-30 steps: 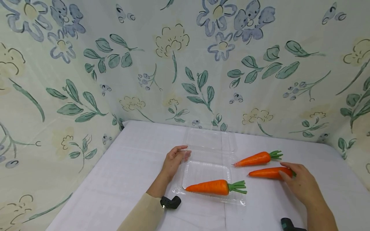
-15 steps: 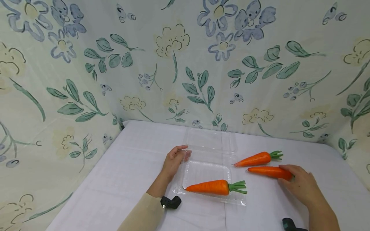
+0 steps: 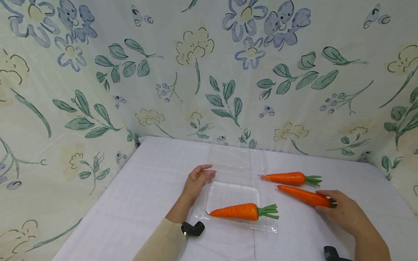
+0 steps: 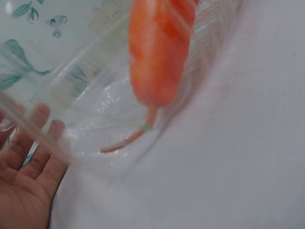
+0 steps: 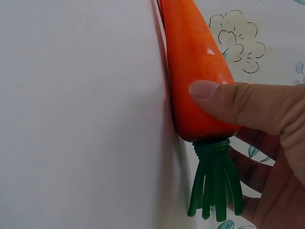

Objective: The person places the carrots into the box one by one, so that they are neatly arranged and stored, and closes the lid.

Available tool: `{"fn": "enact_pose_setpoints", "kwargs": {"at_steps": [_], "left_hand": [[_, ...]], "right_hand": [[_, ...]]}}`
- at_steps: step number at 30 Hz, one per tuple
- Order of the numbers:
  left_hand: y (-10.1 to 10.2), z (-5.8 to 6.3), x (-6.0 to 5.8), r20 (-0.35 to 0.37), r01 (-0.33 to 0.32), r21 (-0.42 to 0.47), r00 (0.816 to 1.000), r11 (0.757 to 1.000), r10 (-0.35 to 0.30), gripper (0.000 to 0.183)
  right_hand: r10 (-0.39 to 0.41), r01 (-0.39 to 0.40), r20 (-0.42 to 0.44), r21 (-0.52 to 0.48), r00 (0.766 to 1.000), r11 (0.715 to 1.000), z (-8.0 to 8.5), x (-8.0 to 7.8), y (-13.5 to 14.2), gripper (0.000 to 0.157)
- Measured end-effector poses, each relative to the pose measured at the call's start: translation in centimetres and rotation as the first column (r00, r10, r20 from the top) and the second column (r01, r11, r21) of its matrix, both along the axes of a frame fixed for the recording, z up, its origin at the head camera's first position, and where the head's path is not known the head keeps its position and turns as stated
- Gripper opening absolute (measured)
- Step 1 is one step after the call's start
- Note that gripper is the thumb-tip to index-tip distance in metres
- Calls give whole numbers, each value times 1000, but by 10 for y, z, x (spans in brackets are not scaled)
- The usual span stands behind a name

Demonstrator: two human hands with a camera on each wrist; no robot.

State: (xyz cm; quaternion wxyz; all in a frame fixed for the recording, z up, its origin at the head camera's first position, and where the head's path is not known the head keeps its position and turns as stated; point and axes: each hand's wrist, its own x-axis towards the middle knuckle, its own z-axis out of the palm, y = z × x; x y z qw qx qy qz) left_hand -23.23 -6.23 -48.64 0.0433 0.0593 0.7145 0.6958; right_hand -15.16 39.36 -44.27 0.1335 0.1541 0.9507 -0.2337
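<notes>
My right hand (image 3: 343, 212) grips an orange carrot (image 3: 302, 195) near its thick end, the tip pointing left and away from me. In the right wrist view the thumb (image 5: 224, 98) presses on the carrot just above its short green stems (image 5: 217, 176). My left hand (image 3: 195, 183) is at the left side of a clear plastic clamshell box (image 3: 233, 186), its fingers (image 4: 40, 160) loosely extended against the wall and partly seen through it. Another carrot (image 3: 236, 211) lies along the box's near side, stems over the right rim. A third carrot (image 3: 287, 178) lies beyond the held one.
The box's lid (image 3: 236, 157) is folded back flat toward the rear of the white-covered table (image 3: 156, 156). A floral cloth (image 3: 196, 90) hangs behind and at the sides. Black devices (image 3: 192, 229) are strapped at both wrists.
The gripped carrot has turned, its tip shifting left and away and its stem end nearer me. The carrot beyond it has also turned and slid slightly left. My left hand has stayed put.
</notes>
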Motion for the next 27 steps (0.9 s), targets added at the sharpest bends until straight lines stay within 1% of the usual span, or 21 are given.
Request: {"fn": "enact_pose_setpoints", "kwargs": {"at_steps": [3, 6, 8, 11, 13, 16, 19, 24, 27], "left_hand": [[0, -1, 0, -2, -3, 1, 1000, 1000, 3, 38], [0, -1, -1, 7, -3, 9, 1000, 1000, 3, 37], [0, -1, -1, 8, -1, 14, 1000, 1000, 1, 37], [1, -1, -1, 6, 2, 21, 1000, 1000, -2, 37], [1, -1, -1, 6, 1, 23, 1000, 1000, -1, 37], [1, -1, -1, 3, 0, 23, 1000, 1000, 0, 37], [1, -1, -2, 1, -1, 21, 1000, 1000, 1, 37], [1, -1, -2, 3, 0, 33, 1000, 999, 0, 37], [0, -1, -2, 2, -1, 33, 1000, 999, 1, 37]], "right_hand": [[-23, 24, 29, -26, 999, 999, 1, 0, 1, 87], [-33, 35, 46, -50, 998, 998, 5, 1, 0, 94], [-37, 40, 45, -73, 998, 997, 10, 2, -1, 98], [-35, 37, 22, -95, 999, 995, 19, 4, -7, 99], [-40, 39, -3, -107, 999, 993, 24, 6, -12, 99], [-38, 33, -58, -97, 998, 995, 32, 9, -20, 97], [-12, 2, -124, -78, 992, 997, 39, 11, -29, 92], [59, -77, -237, -67, 970, 995, 45, 16, -44, 79], [88, -114, -288, -74, 953, 991, 47, 18, -52, 74]]}}
